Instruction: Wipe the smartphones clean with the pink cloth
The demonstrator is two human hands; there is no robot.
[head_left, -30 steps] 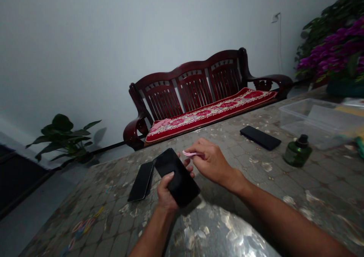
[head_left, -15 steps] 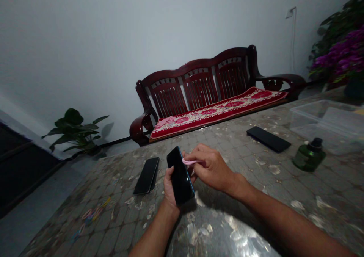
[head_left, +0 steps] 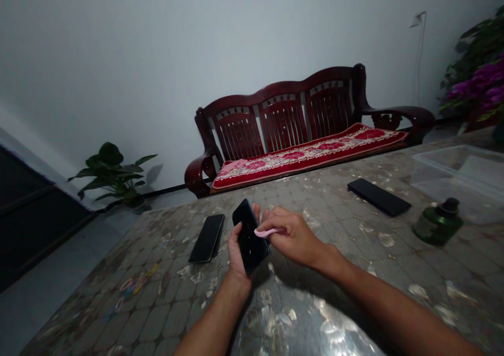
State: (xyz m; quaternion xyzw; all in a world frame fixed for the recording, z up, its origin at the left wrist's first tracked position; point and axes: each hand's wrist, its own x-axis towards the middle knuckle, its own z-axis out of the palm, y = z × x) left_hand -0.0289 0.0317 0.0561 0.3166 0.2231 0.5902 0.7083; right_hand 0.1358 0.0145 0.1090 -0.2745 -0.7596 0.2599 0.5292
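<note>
My left hand [head_left: 237,252] is wrapped round a smartphone [head_left: 249,243] with a dark screen and a blue edge, tilted above the table. Its thumb lies along the near side of the screen. Between the fingers of my right hand [head_left: 293,236] is a folded pink cloth [head_left: 268,232], its tip at the right part of the phone's screen; whether it presses on the glass I cannot tell. Just left of my hands, a second smartphone [head_left: 207,238] lies on the table. Farther right lies a third dark phone [head_left: 378,196].
The patterned table [head_left: 169,319] carries a green bottle [head_left: 438,223] with a black cap and a clear plastic box [head_left: 464,182] on the right. Colourful bands [head_left: 134,288] lie at left. Beyond stand a wooden bench [head_left: 283,119] and a potted plant [head_left: 114,172].
The pink cloth in my right hand has moved down the screen a little. The phone is tilted somewhat more. The whole view has shifted slightly.
</note>
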